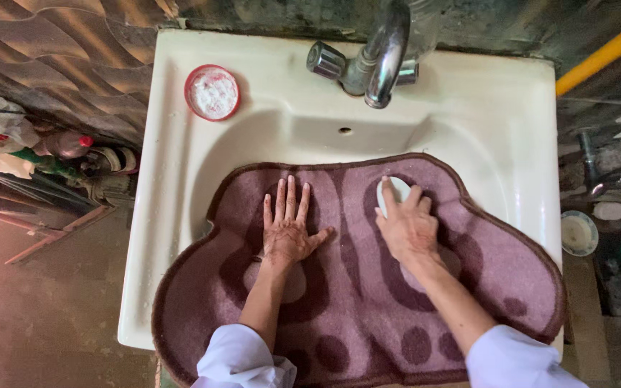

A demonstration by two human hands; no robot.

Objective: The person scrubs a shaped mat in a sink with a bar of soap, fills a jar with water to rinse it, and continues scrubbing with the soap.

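Note:
A mauve, foot-shaped mat (353,302) with darker brown patches and edging lies across a white washbasin (483,122). My left hand (289,226) presses flat on the mat, fingers spread, holding nothing. My right hand (407,223) is closed over a white oval object, likely a bar of soap or a brush (389,192), held against the mat near its far edge. Both arms have white sleeves.
A chrome tap (379,61) overhangs the basin at the back. A round red dish of white powder (212,92) sits on the basin's left rim. Bottles and clutter (73,154) lie on the floor at left; a small white bowl (578,233) and pipes stand at right.

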